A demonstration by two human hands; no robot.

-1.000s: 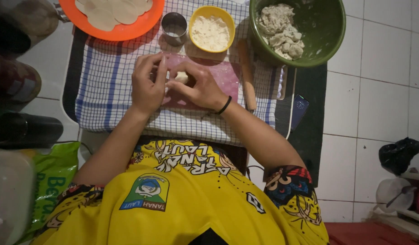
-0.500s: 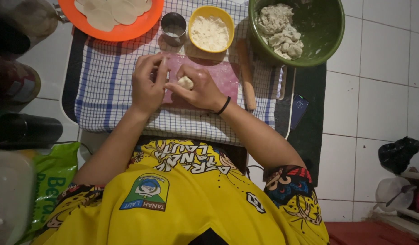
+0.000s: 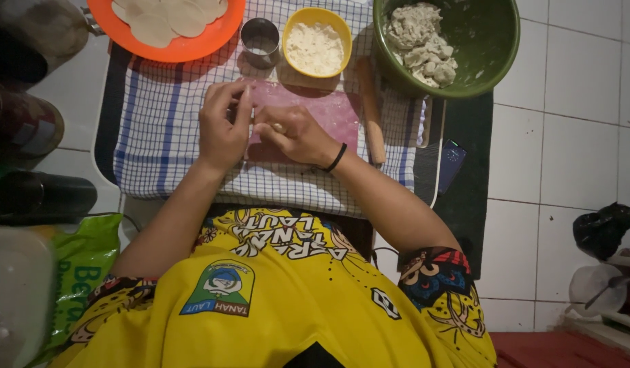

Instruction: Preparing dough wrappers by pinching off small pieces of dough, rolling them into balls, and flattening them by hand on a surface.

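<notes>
My left hand [image 3: 223, 126] and my right hand [image 3: 294, 133], which wears a black wristband, meet over a pink board [image 3: 335, 112] on a blue-checked cloth [image 3: 165, 146]. Together they pinch a small pale piece of dough [image 3: 279, 127], and the fingers hide most of it. A wooden rolling pin [image 3: 371, 109] lies along the board's right side. Beyond the board stand a small metal cup [image 3: 260, 37] and a yellow bowl [image 3: 342, 27] of white flour.
An orange plate [image 3: 192, 49] with flat dough rounds sits at the far left. A green bowl [image 3: 496, 61] of pale lumps is at the far right. A phone [image 3: 451, 163] lies on the dark mat. Jars, a dark bottle [image 3: 42, 197] and a green bag [image 3: 83, 272] crowd the left.
My hands have closed in over the dough, which showed between them before and is nearly covered now. My left fingers have curled toward my right hand.
</notes>
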